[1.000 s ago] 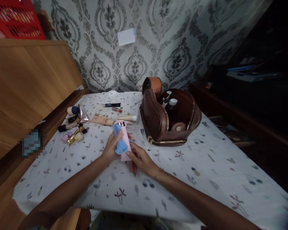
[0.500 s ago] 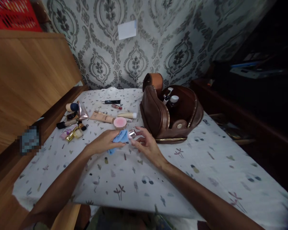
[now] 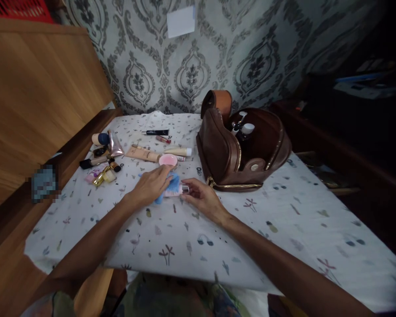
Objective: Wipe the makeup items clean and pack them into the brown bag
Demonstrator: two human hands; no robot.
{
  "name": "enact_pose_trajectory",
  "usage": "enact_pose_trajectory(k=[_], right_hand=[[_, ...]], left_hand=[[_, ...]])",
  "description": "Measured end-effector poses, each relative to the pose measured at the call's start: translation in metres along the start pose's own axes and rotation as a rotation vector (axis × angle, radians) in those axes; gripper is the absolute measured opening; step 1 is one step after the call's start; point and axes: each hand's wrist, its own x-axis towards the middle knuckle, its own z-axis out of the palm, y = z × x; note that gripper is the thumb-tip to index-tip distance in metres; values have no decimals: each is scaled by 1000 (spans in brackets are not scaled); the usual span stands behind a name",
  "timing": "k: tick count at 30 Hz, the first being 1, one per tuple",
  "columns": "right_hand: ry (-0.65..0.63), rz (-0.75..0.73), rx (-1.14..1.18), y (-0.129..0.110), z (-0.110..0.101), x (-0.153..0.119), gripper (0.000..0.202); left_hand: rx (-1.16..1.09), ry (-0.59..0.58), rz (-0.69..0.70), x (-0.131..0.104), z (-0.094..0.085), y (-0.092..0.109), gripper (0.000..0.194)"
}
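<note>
My left hand point(image 3: 152, 185) is closed on a blue cloth point(image 3: 173, 184), which lies against a small pale pink tube point(image 3: 171, 193) with a silver cap point(image 3: 185, 189). The fingers of my right hand point(image 3: 203, 197) grip the tube's capped end. The tube is held sideways, low over the tablecloth, partly covered by the cloth. Just beyond my left fingers lies a round pink compact point(image 3: 168, 160). Behind it are a beige tube point(image 3: 141, 153) and a cream tube with a white cap point(image 3: 178, 152).
A brown cosmetic bag point(image 3: 219, 149) stands unzipped at the right, with bottles point(image 3: 247, 129) inside. Several makeup items, among them a foundation stick point(image 3: 97, 162) and a pink pouch-like tube point(image 3: 115, 144), cluster at the left. A black tube point(image 3: 156, 132) and a lip gloss point(image 3: 163, 139) lie farther back.
The tube has turned to lie more level and shows more of its pink body. My left hand has shifted over the cloth, palm downward. The view has tilted slightly down.
</note>
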Motion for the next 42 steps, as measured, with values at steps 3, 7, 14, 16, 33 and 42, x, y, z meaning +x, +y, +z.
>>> enact_pose_trajectory(k=[3, 7, 14, 16, 33, 42], right_hand=[[4, 10, 35, -5, 1, -1, 34], [-5, -27, -54, -7, 3, -2, 29], [63, -106, -264, -7, 0, -3, 17], [68, -101, -297, -6, 0, -3, 18], [25, -170, -333, -5, 0, -5, 23], [24, -125, -379, -9, 0, -5, 15]], left_hand=[[35, 199, 137, -1, 10, 8, 26], [25, 249, 287, -2, 21, 24, 32], [25, 150, 167, 3, 23, 7, 34], [11, 76, 130, 5, 20, -5, 31], [134, 204, -139, 5, 7, -22, 39], [92, 245, 268, 1, 30, 21, 36]])
